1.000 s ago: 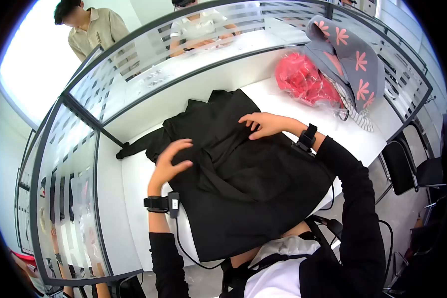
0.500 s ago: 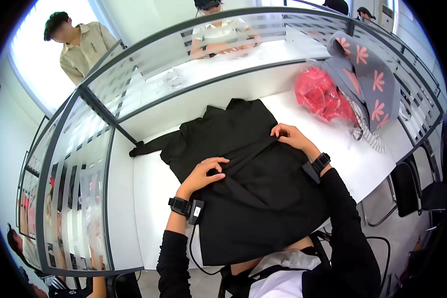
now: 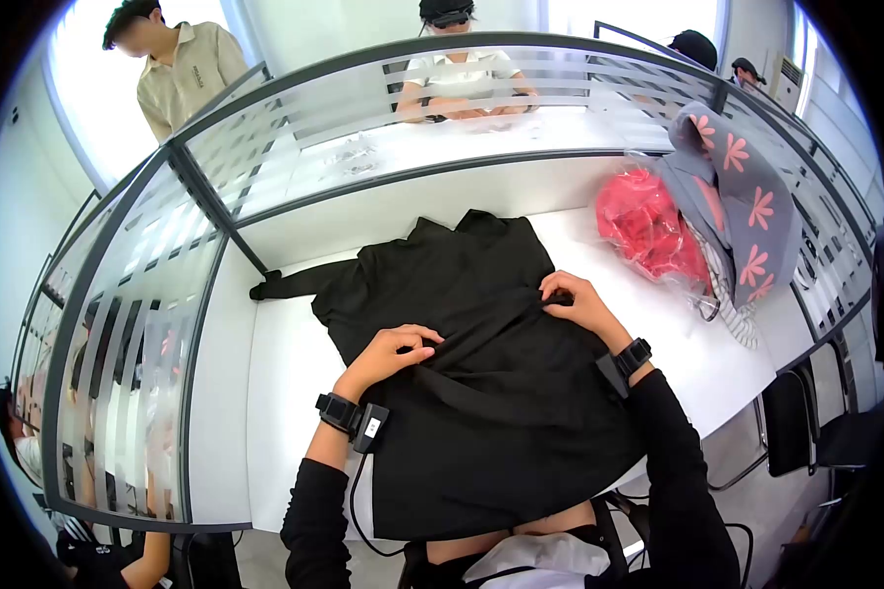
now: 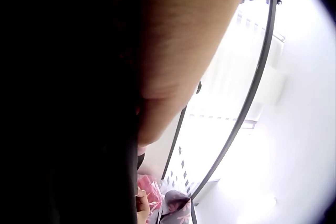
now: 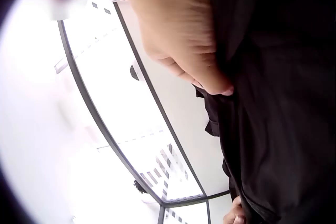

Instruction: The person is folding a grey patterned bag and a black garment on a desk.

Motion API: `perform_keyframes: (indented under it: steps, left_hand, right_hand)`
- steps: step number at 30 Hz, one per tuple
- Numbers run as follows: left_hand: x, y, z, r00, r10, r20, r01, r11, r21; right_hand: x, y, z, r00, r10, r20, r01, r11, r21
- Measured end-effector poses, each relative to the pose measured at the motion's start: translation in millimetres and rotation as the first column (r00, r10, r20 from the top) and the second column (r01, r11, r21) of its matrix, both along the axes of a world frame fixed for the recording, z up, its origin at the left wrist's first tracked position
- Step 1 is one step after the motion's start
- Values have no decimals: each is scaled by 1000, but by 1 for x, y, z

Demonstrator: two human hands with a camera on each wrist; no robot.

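Observation:
A black long-sleeved garment [image 3: 501, 402] lies spread over the white table, one sleeve stretched out to the far left and loose folds across its middle. My left hand [image 3: 388, 358] pinches the cloth at the left of those folds, fingers curled. On the right side of the garment, my right hand [image 3: 581, 302] pinches its fabric between thumb and curled fingers. In the right wrist view the thumb of my right hand [image 5: 178, 35] presses into the dark cloth [image 5: 283, 119]. Dark cloth fills the left part of the left wrist view beside my left hand [image 4: 184, 40], whose fingertips are mostly hidden.
Red material in clear plastic [image 3: 648, 226] and a grey bag with pink flowers [image 3: 746, 187] lie at the back right. Framed clear partitions [image 3: 403, 177] enclose the white table [image 3: 285, 393]. People are beyond them. Black chairs [image 3: 791, 422] stand at the right.
Both hands came down onto the garment from above, and their spread fingers have curled round its cloth. The head view has shifted, showing more of the person across the partition.

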State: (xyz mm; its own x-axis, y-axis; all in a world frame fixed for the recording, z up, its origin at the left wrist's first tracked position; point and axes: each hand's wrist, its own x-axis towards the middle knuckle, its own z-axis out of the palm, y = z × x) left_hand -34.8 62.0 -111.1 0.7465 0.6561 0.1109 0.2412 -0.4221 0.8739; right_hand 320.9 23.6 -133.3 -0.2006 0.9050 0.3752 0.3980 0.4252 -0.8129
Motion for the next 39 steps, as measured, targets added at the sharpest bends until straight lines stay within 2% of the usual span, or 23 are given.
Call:
perform_keyframes:
  steps: [4,7,11,14,17,21,39]
  left_hand:
    - [1,-2,3,999,45,-20,-46,999,-25]
    - [0,3,-6,998,34,44,-37,998,60]
    - [0,2,-5,994,100,40,-100,995,1]
    - [0,5,-12,988,109,113,-107,994,-27]
    - [-1,2,-9,989,136,58,-131,988,-82]
    - [-1,0,-7,987,150,54,-146,987,-63]
    - [-2,0,-9,981,171,88,-165,984,-70]
  right_hand:
    - [-3,4,0,997,-24,71,22,999,31]
    - [-2,10,1,996,-10,84,9,1000,21]
    - [-3,16,-4,997,35,67,-37,999,27]
    - [1,18,-7,993,67,98,-72,996,44]
    - [3,18,-6,994,73,82,-71,997,-26]
    - [1,17,-4,994,68,81,-72,997,40]
    - [8,22,-8,995,100,-20,-101,994,-50]
